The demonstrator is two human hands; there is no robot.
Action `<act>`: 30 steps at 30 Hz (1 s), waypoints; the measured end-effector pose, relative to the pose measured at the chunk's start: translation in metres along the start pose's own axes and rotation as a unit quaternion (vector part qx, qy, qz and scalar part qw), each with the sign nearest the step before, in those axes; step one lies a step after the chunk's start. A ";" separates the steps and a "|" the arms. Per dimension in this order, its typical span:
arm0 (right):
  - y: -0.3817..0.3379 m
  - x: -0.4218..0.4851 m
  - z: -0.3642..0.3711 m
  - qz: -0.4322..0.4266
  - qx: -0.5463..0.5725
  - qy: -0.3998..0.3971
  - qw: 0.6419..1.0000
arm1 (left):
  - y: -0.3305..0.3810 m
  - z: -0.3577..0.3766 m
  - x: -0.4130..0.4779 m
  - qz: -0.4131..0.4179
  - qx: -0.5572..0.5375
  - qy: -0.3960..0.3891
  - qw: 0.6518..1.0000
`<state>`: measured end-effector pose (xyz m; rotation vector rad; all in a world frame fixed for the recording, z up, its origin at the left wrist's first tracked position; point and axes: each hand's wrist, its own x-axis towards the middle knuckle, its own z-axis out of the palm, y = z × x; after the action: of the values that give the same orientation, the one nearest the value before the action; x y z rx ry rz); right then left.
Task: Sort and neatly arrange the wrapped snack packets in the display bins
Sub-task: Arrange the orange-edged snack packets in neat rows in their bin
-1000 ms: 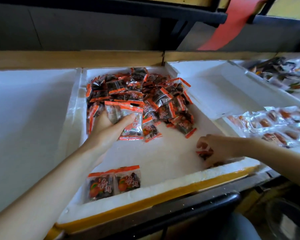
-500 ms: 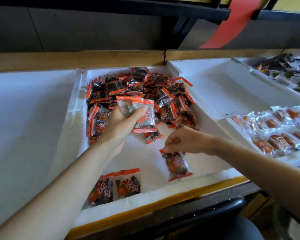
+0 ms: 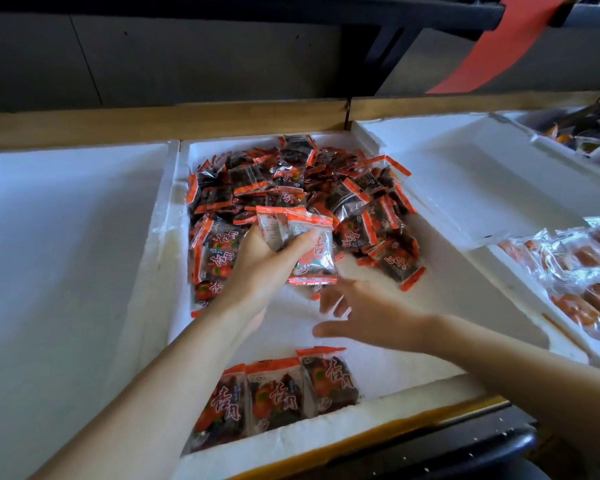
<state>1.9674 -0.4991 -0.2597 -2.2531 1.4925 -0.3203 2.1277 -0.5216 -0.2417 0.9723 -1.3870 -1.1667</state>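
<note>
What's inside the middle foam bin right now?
Loose packet pile at the back, row of three packets against the front wall. The left hand grips a packet bundle above. Anything beneath the pile is covered.

In the middle bin [image 3: 326, 431], a heap of packets [image 3: 291, 188] covers the far half nearly from wall to wall, so little floor shows there. A row of three packets [image 3: 278, 393] lies against the near edge, toward the near-left corner. Between heap and row runs a bare band of white floor, widest toward the near-right corner. The right hand [image 3: 371, 317], fingers spread, hovers over its middle. The left hand [image 3: 264, 268] and its held packets [image 3: 309, 247] block the heap's near-left side. Raised foam walls [image 3: 167, 237] rim the bin at both sides. A dark shelf rail [image 3: 291, 5] runs overhead beyond the far edge.
</note>
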 end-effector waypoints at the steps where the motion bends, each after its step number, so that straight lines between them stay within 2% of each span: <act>1: 0.001 -0.003 -0.008 0.017 0.056 0.014 0.998 | 0.000 0.000 -0.001 -0.005 -0.007 -0.007 1.000; 2: 0.000 -0.006 -0.017 0.030 0.158 0.012 0.987 | 0.000 0.001 -0.001 -0.009 -0.012 -0.011 1.000; 4: -0.004 -0.012 -0.034 0.011 0.353 -0.005 0.935 | 0.000 0.002 -0.002 -0.012 -0.006 -0.024 1.000; 6: -0.006 -0.013 -0.040 0.004 0.390 0.022 0.920 | 0.000 0.005 -0.003 -0.020 0.006 -0.047 0.999; 10: -0.004 -0.009 -0.039 0.049 0.336 0.077 0.938 | 0.001 0.011 -0.009 -0.046 0.007 -0.078 0.996; 14: 0.012 -0.019 -0.051 0.107 0.313 0.085 0.940 | 0.000 0.008 -0.007 -0.061 -0.010 -0.043 0.997; 16: 0.025 -0.026 -0.050 0.148 0.240 0.053 0.958 | 0.000 0.007 -0.005 -0.066 -0.021 -0.033 0.997; 18: 0.035 -0.033 -0.041 0.156 0.142 -0.013 0.977 | 0.000 0.008 -0.005 -0.066 -0.034 -0.036 0.997; 20: 0.038 -0.040 -0.030 0.165 0.137 -0.089 0.973 | 0.001 0.010 -0.006 -0.066 -0.047 -0.044 0.996; 22: 0.038 -0.045 -0.021 0.177 0.166 -0.132 0.961 | 0.001 0.011 -0.008 -0.069 -0.053 -0.050 0.995; 25: 0.037 -0.046 -0.017 0.175 0.169 -0.143 0.959 | 0.002 0.011 -0.009 -0.072 -0.053 -0.060 0.994; 27: 0.034 -0.047 -0.018 0.166 0.100 -0.154 0.969 | 0.003 0.012 -0.010 -0.075 -0.055 -0.065 0.994; 29: 0.032 -0.046 -0.023 0.137 -0.003 -0.116 0.984 | 0.003 0.012 -0.010 -0.083 -0.067 -0.065 0.992; 30: 0.029 -0.045 -0.025 0.117 -0.019 -0.073 0.990 | 0.003 0.012 -0.010 -0.085 -0.065 -0.068 0.992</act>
<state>1.9157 -0.4727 -0.2490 -2.0513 1.6744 -0.0558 2.1173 -0.5099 -0.2411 0.9463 -1.3355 -1.4568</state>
